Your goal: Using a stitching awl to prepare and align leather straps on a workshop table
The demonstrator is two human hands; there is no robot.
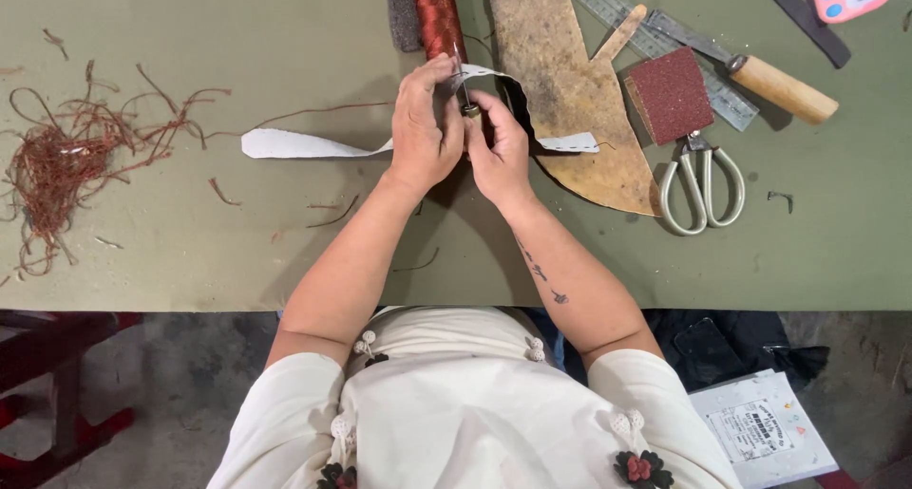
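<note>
Tangled reddish thread scraps are lying at left on the olive surface; the left hand and right hand are pinching a pale strip mid-surface, fingers closed; scissors are resting rightward above grey floor.

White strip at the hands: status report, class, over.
Left hand and right hand both pinch the white strip. Metal tool between the fingers. Scissors and sanding block lie apart, right.
</note>
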